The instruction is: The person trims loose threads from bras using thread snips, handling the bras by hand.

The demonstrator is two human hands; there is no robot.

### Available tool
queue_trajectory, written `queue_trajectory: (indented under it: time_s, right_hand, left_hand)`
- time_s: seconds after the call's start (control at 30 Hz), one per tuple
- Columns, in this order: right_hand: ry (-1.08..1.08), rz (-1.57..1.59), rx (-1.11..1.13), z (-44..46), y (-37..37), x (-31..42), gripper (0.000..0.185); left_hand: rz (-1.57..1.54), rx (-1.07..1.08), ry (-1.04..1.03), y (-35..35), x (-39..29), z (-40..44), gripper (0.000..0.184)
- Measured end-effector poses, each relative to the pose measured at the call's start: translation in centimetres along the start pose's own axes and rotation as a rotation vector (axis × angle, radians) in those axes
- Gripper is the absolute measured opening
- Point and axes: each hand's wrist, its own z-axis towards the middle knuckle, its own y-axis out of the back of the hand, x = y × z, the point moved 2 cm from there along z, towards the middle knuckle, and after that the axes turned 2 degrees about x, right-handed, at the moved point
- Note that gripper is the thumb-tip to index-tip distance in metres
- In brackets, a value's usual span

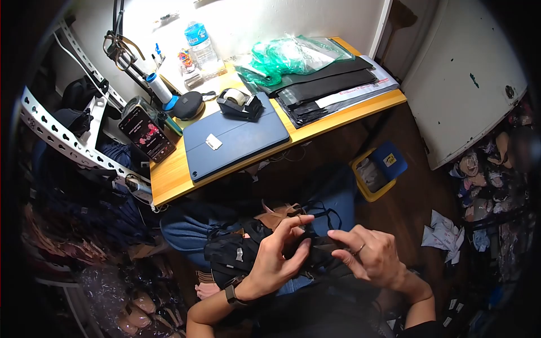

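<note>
My left hand [282,253], with a dark watch on its wrist, is held above my lap. Its thumb and forefinger are apart, with nothing visible between them. To its right is my right hand [369,253], wearing a ring. Its forefinger and thumb are apart and its other fingers are curled. Beneath the left hand, a heap of black garments [225,253] lies on my lap, one bearing a small pale label. Beige fabric [276,216] shows at the top of the heap. A thin black strap [332,217] loops over my jeans between the hands.
A wooden desk [349,117] ahead bears a blue tablet case [236,141], a tape dispenser [241,106], a phone [147,134], a water bottle [203,48] and black bags [327,84]. Below stands a yellow-rimmed bin [366,194]. Wrapped garments [479,186] are piled right.
</note>
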Motion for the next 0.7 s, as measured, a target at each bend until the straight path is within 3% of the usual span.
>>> queue_trajectory:
  time_s: [0.1, 0.33, 0.5, 0.6, 0.7]
  right_hand:
    - [0.059, -0.149, 0.027, -0.6, -0.3, 0.0, 0.034]
    - [0.135, -0.194, 0.094, -0.4, -0.8, -0.5, 0.029]
    - [0.128, -0.151, 0.094, -0.4, -0.6, -0.8, 0.026]
    - [0.114, -0.114, 0.083, -0.6, -0.6, -1.1, 0.026]
    - [0.137, -0.072, 0.059, -1.0, -1.0, -1.7, 0.024]
  left_hand:
    - [0.024, 0.069, 0.022, -0.1, 0.2, 0.0, 0.042]
    - [0.325, 0.117, -0.270, -0.5, -0.7, 0.3, 0.041]
    - [0.235, 0.121, -0.242, -0.3, -0.9, 0.6, 0.043]
    - [0.120, 0.183, 0.010, 0.3, -0.7, 0.6, 0.051]
    - [0.099, 0.172, -0.045, 0.3, -0.5, 0.5, 0.059]
